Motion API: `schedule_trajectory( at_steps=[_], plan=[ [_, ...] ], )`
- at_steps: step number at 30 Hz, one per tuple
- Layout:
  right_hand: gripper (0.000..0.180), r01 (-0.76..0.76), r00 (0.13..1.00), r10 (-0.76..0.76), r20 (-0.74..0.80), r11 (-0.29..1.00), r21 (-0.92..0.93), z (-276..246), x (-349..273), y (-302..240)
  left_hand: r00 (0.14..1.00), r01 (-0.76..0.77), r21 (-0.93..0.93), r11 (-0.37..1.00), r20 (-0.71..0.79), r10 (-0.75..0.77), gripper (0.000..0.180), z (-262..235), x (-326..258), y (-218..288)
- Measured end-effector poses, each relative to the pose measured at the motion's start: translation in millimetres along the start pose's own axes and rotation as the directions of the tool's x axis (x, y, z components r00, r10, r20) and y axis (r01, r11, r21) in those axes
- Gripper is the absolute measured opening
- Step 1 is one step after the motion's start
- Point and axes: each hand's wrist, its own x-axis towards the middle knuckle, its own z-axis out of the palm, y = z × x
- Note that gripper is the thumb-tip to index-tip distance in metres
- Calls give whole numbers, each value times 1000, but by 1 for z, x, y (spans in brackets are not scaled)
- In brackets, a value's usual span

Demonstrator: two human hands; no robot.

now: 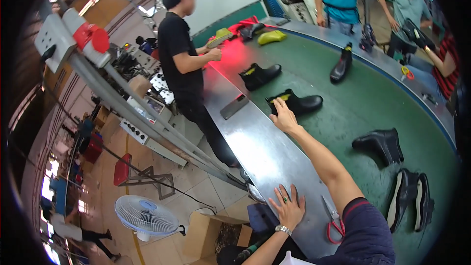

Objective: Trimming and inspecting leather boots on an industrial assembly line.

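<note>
My left hand (288, 209) lies flat on the metal table edge (255, 152), fingers spread, with a ring and a wristwatch on that arm. Reaching forward over the green conveyor belt, my right hand (284, 116) is at the top opening of a black ankle boot (306, 103) with yellow inside. Its fingers are stretched out over the boot's rim; whether they press on it cannot be made out. Scissors (335, 223) with red handles rest on the metal edge beside my right upper arm. Further up that edge lies a dark phone-like slab (234, 106).
More black boots (262, 76) stand or lie on the green belt (338, 118), with a yellow-green shoe form (271, 37) farther off. A co-worker (184, 54) at the left holds a yellow-green piece. A fan (147, 214) and an open cardboard box (206, 235) stand below left.
</note>
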Motion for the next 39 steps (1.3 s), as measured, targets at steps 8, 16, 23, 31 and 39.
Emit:
schedule_trajectory(
  at_steps=[8, 16, 23, 31, 39],
  plan=[
    [55, -10, 999, 5, -36, 988, -156, 34, 50, 11, 1000, -4, 78, 997, 23, 2, 62, 2, 0, 0],
    [56, 17, 995, -34, -97, 985, -172, 33, 33, 16, 1000, 27, -16, 1000, 9, -27, 64, 5, 7, -2],
    [45, -85, 987, 33, -157, 938, -336, 48, 55, 25, 997, 63, -46, 997, 42, -62, 63, -4, 11, -1],
    [23, 30, 982, -70, -174, 975, -222, 31, 23, 33, 998, 66, -80, 995, 29, -63, 64, -10, 4, 0],
    [24, -107, 993, 120, -15, 932, 346, -124, -44, -12, 997, 42, -211, 977, 66, -29, 68, -7, 6, -10]
  ],
)
